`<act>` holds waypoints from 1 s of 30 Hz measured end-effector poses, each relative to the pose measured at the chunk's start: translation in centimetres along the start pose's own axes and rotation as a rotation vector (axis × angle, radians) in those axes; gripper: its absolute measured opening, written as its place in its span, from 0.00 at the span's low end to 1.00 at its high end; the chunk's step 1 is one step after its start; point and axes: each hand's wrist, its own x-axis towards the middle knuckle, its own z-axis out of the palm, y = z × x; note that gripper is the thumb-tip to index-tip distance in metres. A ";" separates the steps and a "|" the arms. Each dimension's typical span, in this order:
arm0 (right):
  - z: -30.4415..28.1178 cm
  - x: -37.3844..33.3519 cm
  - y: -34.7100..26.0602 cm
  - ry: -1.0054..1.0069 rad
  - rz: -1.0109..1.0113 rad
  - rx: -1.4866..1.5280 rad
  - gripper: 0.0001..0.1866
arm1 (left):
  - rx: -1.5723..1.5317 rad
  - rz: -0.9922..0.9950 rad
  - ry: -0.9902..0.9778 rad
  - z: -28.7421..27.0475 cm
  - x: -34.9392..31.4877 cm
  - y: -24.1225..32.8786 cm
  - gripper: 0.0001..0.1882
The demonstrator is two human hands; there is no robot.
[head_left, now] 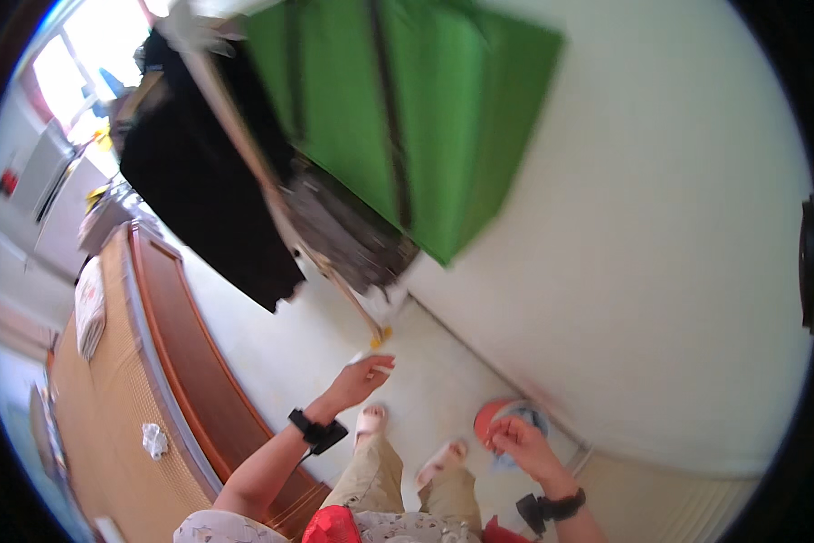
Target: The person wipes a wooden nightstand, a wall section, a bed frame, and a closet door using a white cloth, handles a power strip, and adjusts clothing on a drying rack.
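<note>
My left hand (357,382) reaches forward over the floor, its fingers curled in. A small whitish patch shows along its fingers; I cannot tell whether it is held. Just beyond that hand is the yellow foot (381,338) of a wooden clothes rack (235,127). My right hand (521,445) hangs lower on the right with fingers bent together, and what they hold, if anything, is too small to make out. Behind it on the floor stands a reddish, round, basin-like thing (486,418) with something pale blue in or beside it. Dark bands circle both wrists.
A large green bag (461,118) with dark straps and black clothing (199,181) hang from the rack. On the left is a wooden bed (190,344) with a woven mat, a folded cloth (90,308) and a crumpled white wad (154,441). A white wall (660,253) rises on the right.
</note>
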 end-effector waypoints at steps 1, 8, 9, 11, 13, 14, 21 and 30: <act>0.1 -0.6 0.4 0.004 0.001 0.000 0.11 | 0.003 -0.042 -0.007 0.2 -1.6 -1.1 0.21; 1.9 -2.0 -4.1 -0.013 0.138 0.014 0.12 | -0.089 -0.229 -0.011 -3.6 -12.7 -1.7 0.20; 2.0 -0.8 -5.0 -0.052 0.103 -0.055 0.12 | -0.118 -0.244 0.092 -4.7 -13.5 -1.5 0.19; 1.8 3.1 -5.9 -0.093 0.070 -0.126 0.12 | -0.131 -0.248 0.145 -6.7 -14.4 -0.1 0.19; 0.8 8.0 -5.2 -0.155 -0.050 -0.295 0.14 | -0.148 -0.240 0.244 -8.6 -15.1 2.0 0.19; 0.5 9.9 -4.4 -0.158 -0.050 -0.296 0.14 | -0.148 -0.241 0.247 -8.9 -15.9 2.9 0.19; 1.2 14.5 -2.9 -0.292 -0.120 -0.481 0.19 | -0.119 -0.452 0.347 -9.7 -23.1 3.8 0.18; -0.9 19.8 -14.1 -0.202 -0.286 -0.530 0.19 | 0.055 -0.203 0.434 -13.6 -16.3 11.5 0.16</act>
